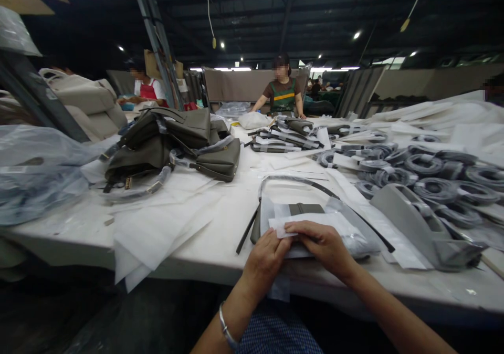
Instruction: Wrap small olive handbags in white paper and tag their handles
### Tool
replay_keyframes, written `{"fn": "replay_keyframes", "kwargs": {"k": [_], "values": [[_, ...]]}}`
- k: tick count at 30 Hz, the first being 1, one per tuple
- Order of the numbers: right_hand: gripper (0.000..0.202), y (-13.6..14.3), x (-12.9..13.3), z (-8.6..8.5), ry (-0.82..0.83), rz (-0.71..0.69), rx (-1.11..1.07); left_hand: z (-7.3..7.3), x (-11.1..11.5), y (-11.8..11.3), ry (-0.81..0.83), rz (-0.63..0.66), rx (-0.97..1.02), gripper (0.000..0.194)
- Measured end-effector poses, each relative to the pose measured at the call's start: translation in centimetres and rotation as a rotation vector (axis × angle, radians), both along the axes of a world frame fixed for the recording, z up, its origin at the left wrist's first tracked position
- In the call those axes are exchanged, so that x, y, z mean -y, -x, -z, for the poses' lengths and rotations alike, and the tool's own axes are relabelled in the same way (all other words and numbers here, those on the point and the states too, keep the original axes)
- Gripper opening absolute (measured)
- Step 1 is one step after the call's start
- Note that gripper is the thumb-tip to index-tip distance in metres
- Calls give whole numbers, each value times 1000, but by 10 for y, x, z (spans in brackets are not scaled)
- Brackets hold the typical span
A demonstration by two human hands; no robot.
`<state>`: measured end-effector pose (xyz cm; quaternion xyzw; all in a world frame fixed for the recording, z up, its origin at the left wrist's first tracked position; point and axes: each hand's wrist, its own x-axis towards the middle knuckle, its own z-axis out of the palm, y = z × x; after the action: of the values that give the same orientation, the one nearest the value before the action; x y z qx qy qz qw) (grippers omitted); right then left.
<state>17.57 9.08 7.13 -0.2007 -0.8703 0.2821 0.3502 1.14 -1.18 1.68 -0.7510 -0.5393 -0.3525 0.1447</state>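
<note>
A dark olive handbag (301, 207) lies at the table's front edge, partly covered by white wrapping sheet and clear plastic. Its handle (303, 179), wrapped in film, arches behind it on the table. My left hand (264, 257) has its fingers closed at the near left edge of the white wrapping sheet (334, 220). From the right, my right hand (325, 241) pinches the same sheet, fingertips close to those of the left. Beneath the hands, part of the bag is hidden.
Several olive handbags (177, 144) are piled at left, near loose white sheets (157, 230). Coiled wrapped straps (437, 188) heap up at right beside a grey tape dispenser (427, 228). A plastic bag (39, 173) bulges at far left. Across the table stands a co-worker (285, 94).
</note>
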Motion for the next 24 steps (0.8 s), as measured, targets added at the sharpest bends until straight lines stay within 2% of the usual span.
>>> {"fn": "replay_keyframes", "kwargs": {"k": [4, 9, 13, 16, 18, 21, 24], "values": [[23, -6, 6, 4, -48, -21, 4, 5, 1, 0, -11, -15, 124, 34], [24, -9, 7, 10, -127, -94, -5, 8, 2, 1, 4, -16, 253, 54], [25, -12, 11, 7, -174, -100, 22, 7, 1, 4, -23, 14, 159, 56], [18, -15, 11, -6, -174, -125, 106, 7, 0, 6, -56, 56, 77, 50], [19, -14, 3, -16, -162, -36, 136, 7, 0, 6, -54, 46, 45, 47], [28, -4, -26, -27, -194, 194, 234, 7, 0, 6, -56, 21, -2, 48], [29, 15, -62, -29, -197, 211, 511, 8, -1, 6, -78, 9, -36, 51]]}}
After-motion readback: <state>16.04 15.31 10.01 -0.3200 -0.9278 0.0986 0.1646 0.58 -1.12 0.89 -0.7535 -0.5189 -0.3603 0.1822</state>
